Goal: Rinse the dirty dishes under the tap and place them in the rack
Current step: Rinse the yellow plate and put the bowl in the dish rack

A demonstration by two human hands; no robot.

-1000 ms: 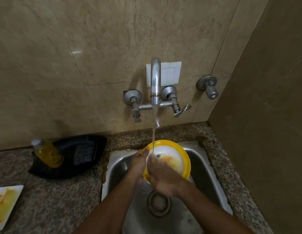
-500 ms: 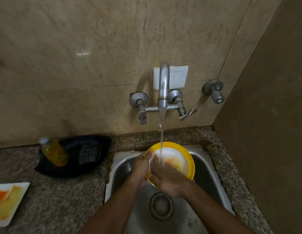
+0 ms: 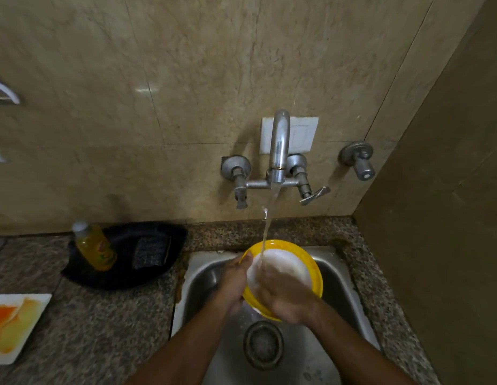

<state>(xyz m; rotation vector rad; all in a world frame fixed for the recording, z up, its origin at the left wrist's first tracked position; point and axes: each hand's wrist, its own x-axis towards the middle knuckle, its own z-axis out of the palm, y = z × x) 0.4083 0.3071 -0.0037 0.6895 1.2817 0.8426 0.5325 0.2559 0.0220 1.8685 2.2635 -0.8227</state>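
Observation:
A round plate (image 3: 300,262) with a yellow rim and white centre is tilted over the steel sink (image 3: 328,273), under the running stream from the tap (image 3: 279,145). My left hand (image 3: 233,282) grips the plate's left edge, thumb over the rim. The palm and fingers of my right hand (image 3: 286,295) press flat against the plate's white face at its lower part, blurred by motion. The white centre looks clean of stains. A second dirty dish, a square white plate (image 3: 14,326) smeared orange and yellow, lies on the counter at the far left.
A black tray (image 3: 125,273) on the granite counter (image 3: 89,329) holds a yellow soap bottle (image 3: 96,248) and a dark scrub pad (image 3: 150,251). The sink drain (image 3: 262,344) lies below the plate. A side wall (image 3: 450,218) closes the right. No rack is in view.
The orange smear on the plate's white centre has gone. My right hand has rubbed across the lower face of the plate. The view has tilted upward slightly.

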